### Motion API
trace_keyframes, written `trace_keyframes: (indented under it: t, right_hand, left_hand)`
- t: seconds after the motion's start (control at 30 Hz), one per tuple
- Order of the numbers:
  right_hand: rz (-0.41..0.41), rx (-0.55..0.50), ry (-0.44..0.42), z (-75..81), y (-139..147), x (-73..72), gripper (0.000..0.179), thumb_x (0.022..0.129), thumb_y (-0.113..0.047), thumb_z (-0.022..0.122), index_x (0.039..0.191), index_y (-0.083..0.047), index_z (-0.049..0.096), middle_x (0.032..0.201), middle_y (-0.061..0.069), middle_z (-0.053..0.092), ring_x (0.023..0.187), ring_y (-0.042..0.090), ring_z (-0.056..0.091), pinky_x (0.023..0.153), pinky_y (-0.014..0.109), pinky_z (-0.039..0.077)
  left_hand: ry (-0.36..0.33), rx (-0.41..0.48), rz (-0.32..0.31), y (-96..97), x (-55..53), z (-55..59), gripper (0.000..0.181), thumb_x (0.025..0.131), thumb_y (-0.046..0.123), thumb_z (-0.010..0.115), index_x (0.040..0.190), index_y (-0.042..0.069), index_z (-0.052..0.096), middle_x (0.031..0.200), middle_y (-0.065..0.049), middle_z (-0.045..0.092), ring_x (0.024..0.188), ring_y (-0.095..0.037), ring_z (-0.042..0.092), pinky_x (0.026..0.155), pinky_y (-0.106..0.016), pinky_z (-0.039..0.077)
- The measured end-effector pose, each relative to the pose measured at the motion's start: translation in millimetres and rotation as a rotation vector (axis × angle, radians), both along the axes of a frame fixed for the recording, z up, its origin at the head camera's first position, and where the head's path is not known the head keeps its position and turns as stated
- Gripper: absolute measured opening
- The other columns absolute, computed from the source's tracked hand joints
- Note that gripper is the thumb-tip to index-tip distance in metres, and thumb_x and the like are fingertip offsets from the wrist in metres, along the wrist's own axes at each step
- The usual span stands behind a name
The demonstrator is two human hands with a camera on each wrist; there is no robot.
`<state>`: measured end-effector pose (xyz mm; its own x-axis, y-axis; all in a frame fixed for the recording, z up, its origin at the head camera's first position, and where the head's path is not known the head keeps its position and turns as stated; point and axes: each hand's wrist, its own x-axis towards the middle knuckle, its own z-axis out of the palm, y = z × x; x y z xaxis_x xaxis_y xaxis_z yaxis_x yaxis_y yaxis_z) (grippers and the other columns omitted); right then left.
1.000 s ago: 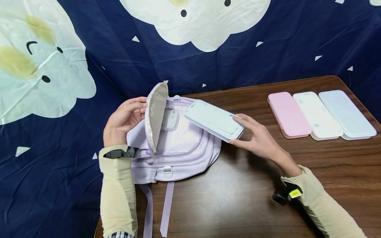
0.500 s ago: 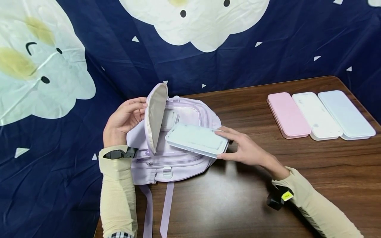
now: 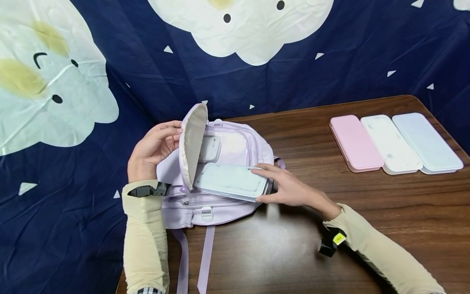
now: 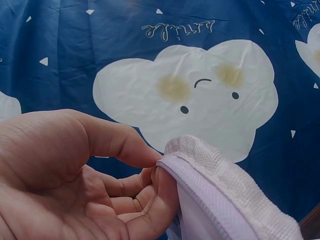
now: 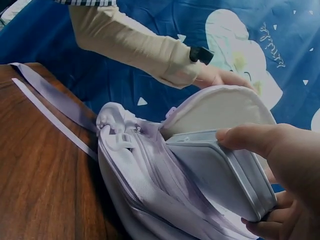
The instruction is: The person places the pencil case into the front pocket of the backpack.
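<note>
R hand pinches flat pale-blue plastic case, now lower & further L over lilac fabric backpack. Far end's at raised cream-lined cloth flap (L hand pinches its edge), so prob. partway in.

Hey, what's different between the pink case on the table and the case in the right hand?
The pink case is soft pink; the held case is pale bluish white. The pink case lies on the table; the right hand grips the held case at the open lilac backpack. Both are oblong, round-cornered and look closed.
</note>
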<state>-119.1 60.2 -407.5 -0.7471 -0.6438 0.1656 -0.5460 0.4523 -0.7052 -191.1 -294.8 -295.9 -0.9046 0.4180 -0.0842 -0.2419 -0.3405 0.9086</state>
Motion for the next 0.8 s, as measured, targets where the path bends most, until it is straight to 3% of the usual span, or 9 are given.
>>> trace_keyframes:
  t: [0.33,0.6,0.8]
  right_hand:
    - [0.066,-0.012,0.022,-6.6,-20,-24.9,0.075,0.077,-0.041,0.077,0.139,-0.009,0.050,0.146,0.015,0.044,0.134,0.030,0.042,0.110,0.047,0.035]
    - [0.014,0.028,0.040,-12.8,-31,-38.2,0.079,0.078,-0.041,0.077,0.141,-0.005,0.045,0.147,0.014,0.042,0.135,0.030,0.040,0.110,0.046,0.035]
    - [0.046,0.020,0.066,-13.7,-45,-44.1,0.080,0.078,-0.039,0.077,0.140,-0.001,0.045,0.145,0.018,0.043,0.134,0.032,0.042,0.110,0.046,0.035]
  left_hand:
    - [0.008,-0.022,0.004,2.4,1.1,-0.4,0.029,0.096,-0.011,0.036,0.097,-0.002,0.064,0.086,-0.010,0.070,0.076,-0.016,0.069,0.066,-0.025,0.056]
    - [0.000,-0.042,0.002,9.4,-1.3,1.9,0.027,0.096,-0.010,0.039,0.096,-0.001,0.064,0.087,-0.009,0.070,0.078,-0.016,0.069,0.068,-0.025,0.056]
    - [-0.014,-0.039,0.017,8.3,0.5,2.3,0.028,0.096,-0.011,0.038,0.094,-0.002,0.064,0.086,-0.009,0.070,0.077,-0.016,0.069,0.068,-0.026,0.056]
